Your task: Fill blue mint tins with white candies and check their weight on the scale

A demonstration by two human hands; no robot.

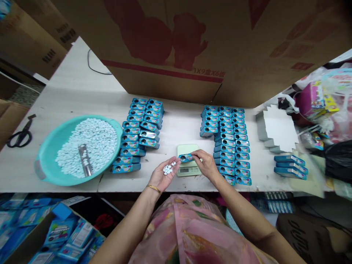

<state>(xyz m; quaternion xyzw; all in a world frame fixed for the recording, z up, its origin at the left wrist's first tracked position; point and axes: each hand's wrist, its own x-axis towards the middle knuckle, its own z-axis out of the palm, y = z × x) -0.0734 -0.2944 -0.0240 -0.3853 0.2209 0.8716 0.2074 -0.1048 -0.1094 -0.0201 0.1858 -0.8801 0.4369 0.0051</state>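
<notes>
My left hand (162,176) is palm up and cupped, with several small white tablets (168,169) lying in it. My right hand (205,164) pinches a small blue tin (186,158) by its end, holding it level next to the left fingertips. Both hands hover just over a pale green scale (187,150) near the table's front edge. To the left stands a teal basin (52,146) full of white tablets, with a metal scoop (85,160) resting on them.
Rows of blue tins lie left (139,134) and right (229,145) of the scale, and a few more (290,167) further right. A big cardboard box (192,47) stands behind. Scissors (20,135) lie far left; a white tray (276,129) sits at right.
</notes>
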